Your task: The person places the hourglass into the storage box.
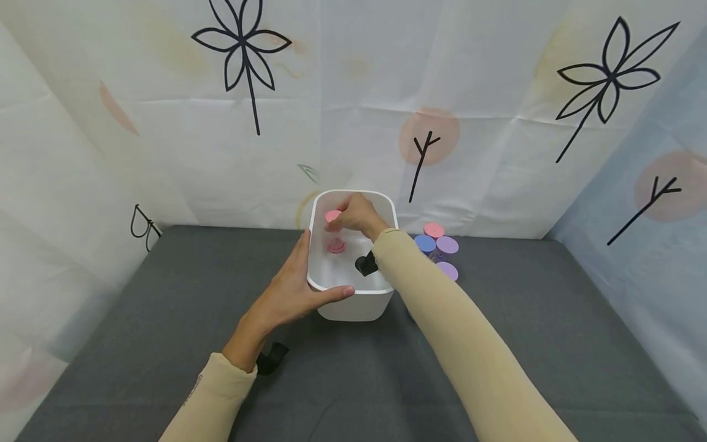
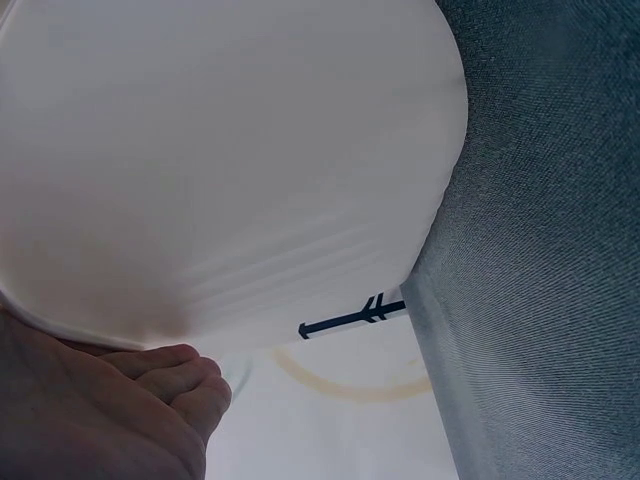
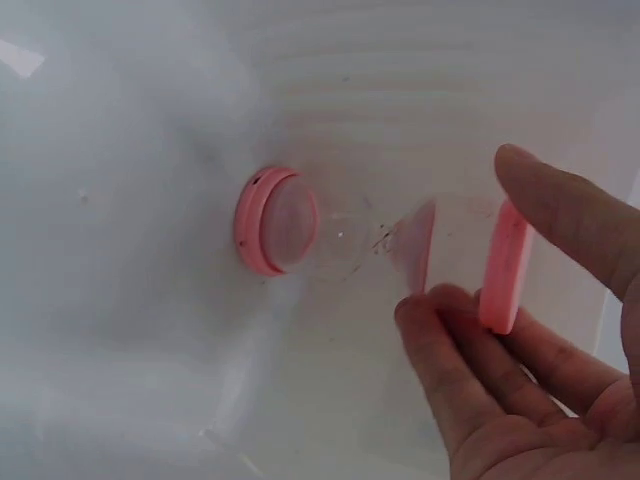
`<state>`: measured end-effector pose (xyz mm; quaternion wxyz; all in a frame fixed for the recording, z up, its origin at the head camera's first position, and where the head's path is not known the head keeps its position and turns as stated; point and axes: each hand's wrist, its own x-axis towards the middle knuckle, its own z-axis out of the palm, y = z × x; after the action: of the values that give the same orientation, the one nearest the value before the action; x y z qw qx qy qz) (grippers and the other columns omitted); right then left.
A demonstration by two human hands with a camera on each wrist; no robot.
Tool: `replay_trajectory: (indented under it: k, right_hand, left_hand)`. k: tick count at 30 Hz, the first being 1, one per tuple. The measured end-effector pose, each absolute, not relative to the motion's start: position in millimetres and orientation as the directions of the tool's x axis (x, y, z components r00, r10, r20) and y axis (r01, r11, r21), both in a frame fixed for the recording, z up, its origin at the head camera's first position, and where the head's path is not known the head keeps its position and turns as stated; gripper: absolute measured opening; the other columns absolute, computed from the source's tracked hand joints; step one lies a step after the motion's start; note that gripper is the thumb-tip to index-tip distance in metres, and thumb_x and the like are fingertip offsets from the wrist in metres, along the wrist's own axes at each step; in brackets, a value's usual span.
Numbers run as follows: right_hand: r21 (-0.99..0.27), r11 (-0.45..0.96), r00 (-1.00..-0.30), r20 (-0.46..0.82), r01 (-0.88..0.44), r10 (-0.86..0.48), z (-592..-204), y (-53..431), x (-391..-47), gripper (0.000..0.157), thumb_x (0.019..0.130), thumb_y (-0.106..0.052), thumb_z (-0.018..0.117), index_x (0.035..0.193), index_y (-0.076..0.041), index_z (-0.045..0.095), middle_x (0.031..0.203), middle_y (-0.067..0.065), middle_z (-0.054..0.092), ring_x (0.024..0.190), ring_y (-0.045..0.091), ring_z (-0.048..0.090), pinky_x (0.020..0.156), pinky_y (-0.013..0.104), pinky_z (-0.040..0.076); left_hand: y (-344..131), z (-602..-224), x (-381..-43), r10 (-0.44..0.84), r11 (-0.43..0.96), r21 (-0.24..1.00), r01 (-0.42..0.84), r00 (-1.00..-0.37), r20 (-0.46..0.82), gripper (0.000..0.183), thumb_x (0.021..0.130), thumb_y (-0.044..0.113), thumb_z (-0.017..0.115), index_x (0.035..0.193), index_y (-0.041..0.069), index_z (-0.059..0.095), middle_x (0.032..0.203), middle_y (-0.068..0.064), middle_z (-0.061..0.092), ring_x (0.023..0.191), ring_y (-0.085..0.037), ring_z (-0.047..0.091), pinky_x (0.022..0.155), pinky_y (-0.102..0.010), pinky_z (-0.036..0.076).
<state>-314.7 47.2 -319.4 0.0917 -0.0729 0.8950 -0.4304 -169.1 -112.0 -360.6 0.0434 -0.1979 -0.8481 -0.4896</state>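
Holding one pink-capped timer (image 3: 385, 240) upright inside the white bin (image 1: 353, 307), mid-frame, I judged the work early.
My right hand (image 1: 361, 216) pinched its upper cap (image 3: 508, 270) between thumb and fingers; my left hand (image 1: 293, 288) lay against the bin, fingers fairly straight, grasping nothing. At least four capped timers (image 1: 447, 245) stood outside, right of centre, apparently left to do.

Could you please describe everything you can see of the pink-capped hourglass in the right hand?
The hourglass looks like clear plastic or glass, with a narrow waist between two round pink end caps. Pinkish contents show in the upper bulb, and small dark specks near the waist. It is upright or nearly so inside the white bin, with the right hand gripping its upper end between thumb and fingers. Whether its base touches the bin floor is hard to tell.
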Motion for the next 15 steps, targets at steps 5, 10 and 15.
replay_trajectory:
  k: [5, 10, 15]
  right_hand:
    - [-0.754, 0.657, -0.974, -0.122, -0.033, -0.189, -312, 52, -313, 0.038, 0.074, -0.014, 0.091, 0.102, 0.005, 0.075, 0.101, 0.013, 0.071, 0.092, 0.022, 0.055, 0.084, 0.033, 0.048]
    - [-0.749, 0.662, -0.974, -0.158, 0.012, -0.161, -299, 60, -311, 0.060, 0.075, -0.021, 0.091, 0.123, 0.005, 0.066, 0.126, 0.016, 0.063, 0.113, 0.028, 0.058, 0.098, 0.042, 0.049]
    - [-0.774, 0.633, -0.972, -0.162, 0.018, -0.171, -281, 71, -307, 0.063, 0.078, -0.022, 0.090, 0.129, 0.003, 0.065, 0.132, 0.015, 0.061, 0.125, 0.030, 0.055, 0.103, 0.042, 0.046]
  left_hand:
    - [-111, -361, -170, 0.293, 0.440, 0.814, 0.380, -0.917, 0.270, 0.122, 0.073, 0.059, 0.086, 0.161, 0.038, 0.006, 0.152, 0.006, 0.034, 0.119, -0.022, 0.056, 0.090, -0.049, 0.054]
    - [-111, -362, -170, 0.293, 0.438, 0.815, 0.379, -0.917, 0.270, 0.121, 0.073, 0.059, 0.086, 0.161, 0.039, 0.005, 0.152, 0.007, 0.033, 0.119, -0.017, 0.055, 0.092, -0.049, 0.053]
    - [-110, -362, -172, 0.295, 0.424, 0.816, 0.394, -0.911, 0.287, 0.120, 0.072, 0.059, 0.087, 0.160, 0.041, 0.007, 0.150, 0.008, 0.035, 0.118, -0.017, 0.054, 0.091, -0.049, 0.053]
